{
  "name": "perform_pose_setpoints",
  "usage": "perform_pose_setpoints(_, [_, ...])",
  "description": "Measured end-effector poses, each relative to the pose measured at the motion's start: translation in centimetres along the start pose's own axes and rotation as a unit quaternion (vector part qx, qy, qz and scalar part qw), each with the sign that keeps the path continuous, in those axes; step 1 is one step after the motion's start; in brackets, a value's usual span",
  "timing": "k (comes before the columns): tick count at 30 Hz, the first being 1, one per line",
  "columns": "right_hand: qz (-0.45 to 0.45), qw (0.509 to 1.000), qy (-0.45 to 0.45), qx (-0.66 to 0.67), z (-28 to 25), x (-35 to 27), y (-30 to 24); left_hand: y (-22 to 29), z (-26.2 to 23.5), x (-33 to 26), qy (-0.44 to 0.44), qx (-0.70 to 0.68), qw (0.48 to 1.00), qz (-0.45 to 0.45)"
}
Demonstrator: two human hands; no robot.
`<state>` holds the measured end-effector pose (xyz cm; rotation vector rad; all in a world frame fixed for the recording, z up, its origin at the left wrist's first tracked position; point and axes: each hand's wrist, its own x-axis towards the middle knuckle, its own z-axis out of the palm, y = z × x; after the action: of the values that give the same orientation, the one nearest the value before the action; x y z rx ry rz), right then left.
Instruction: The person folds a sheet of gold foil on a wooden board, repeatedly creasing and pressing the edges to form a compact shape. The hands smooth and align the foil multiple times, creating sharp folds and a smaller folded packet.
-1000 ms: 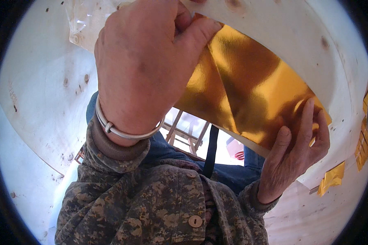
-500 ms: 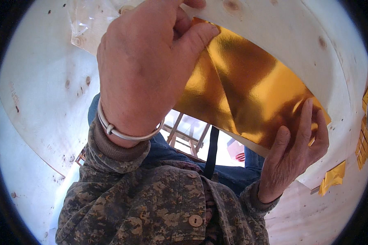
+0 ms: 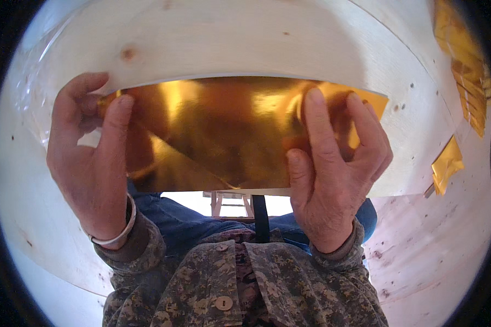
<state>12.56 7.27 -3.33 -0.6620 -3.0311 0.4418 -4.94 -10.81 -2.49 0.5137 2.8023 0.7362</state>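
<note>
Okay, so we've got the left hand (image 3: 84, 158) pinching the left end of the gold sheet (image 3: 218, 131) between thumb and fingers, while the right hand (image 3: 333, 182) presses its spread fingers on the sheet's right part. We see one slanting crease done left of the sheet's middle; the rest looks unfolded, so we'd call it partway. Under and beyond the sheet is the pale wooden table (image 3: 245, 43). Well right of it we spot a small gold piece (image 3: 446, 165), then a bigger gold bundle (image 3: 468, 90), maybe finished ones.
</note>
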Motion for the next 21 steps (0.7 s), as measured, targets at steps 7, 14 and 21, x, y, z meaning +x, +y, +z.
perform_pose_setpoints(7, [0.0, 1.0, 0.026, 0.004, 0.9, -0.1, -0.3, 0.2, -0.4, 0.0, -0.009, -0.01, 0.999, -0.038])
perform_pose_setpoints(14, [0.008, 0.999, 0.039, 0.01, 1.3, -0.3, -0.3, 1.1, -0.2, 0.3, 0.006, -0.01, 1.0, -0.023])
perform_pose_setpoints(21, [-0.011, 0.999, 0.032, -0.037, 1.2, -0.2, -0.1, 4.5, 0.8, -0.5, -0.009, 0.071, 0.989, 0.133])
